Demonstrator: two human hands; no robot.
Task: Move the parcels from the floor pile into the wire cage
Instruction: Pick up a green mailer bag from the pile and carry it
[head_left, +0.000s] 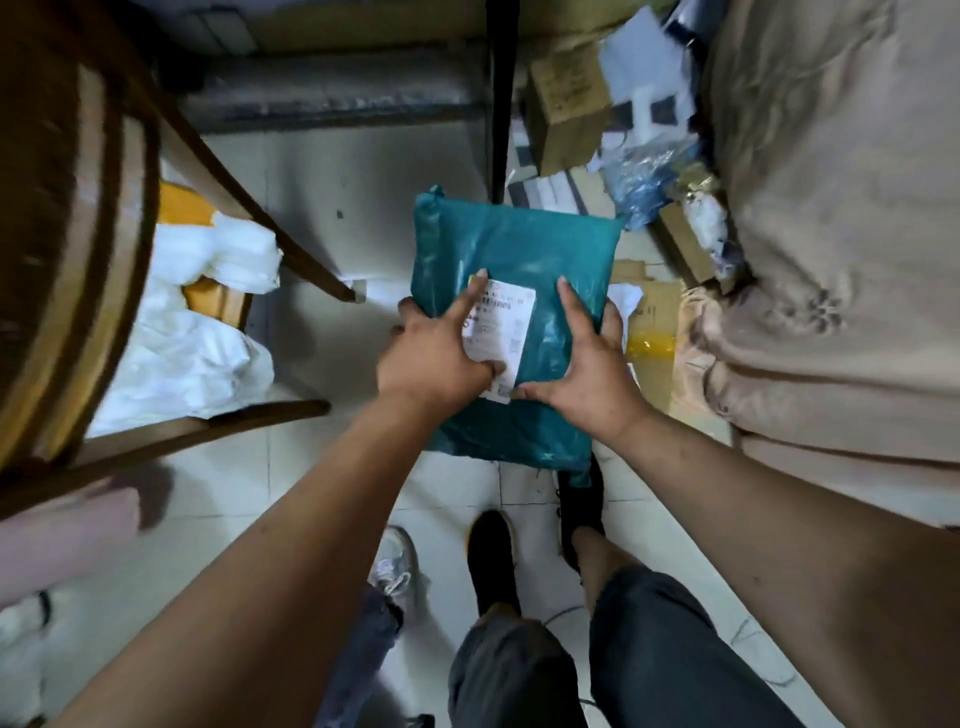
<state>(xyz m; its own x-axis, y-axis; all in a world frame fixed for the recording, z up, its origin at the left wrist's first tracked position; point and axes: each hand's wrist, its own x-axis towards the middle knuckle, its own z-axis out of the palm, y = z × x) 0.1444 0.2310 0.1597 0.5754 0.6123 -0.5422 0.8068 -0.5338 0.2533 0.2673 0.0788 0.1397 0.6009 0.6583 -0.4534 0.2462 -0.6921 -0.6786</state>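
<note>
A teal plastic mailer parcel (524, 249) with a white shipping label (501, 332) hangs in the air over the tiled floor, held flat between both hands. My left hand (436, 353) grips its left edge, index finger stretched across the label. My right hand (587, 364) clamps the right edge, thumb on top. A pile of parcels lies at the upper right: a brown carton (569, 111), a blue plastic bag (641, 179) and flattened cardboard (649, 322). No wire cage shows in this view.
A wooden chair (78, 249) fills the left side, with white bags (197, 322) under it. A large beige sack (841, 234) rises on the right. A dark vertical post (501, 93) stands behind the parcel. Another person's grey sneaker (397, 561) is beside my black shoes (491, 551).
</note>
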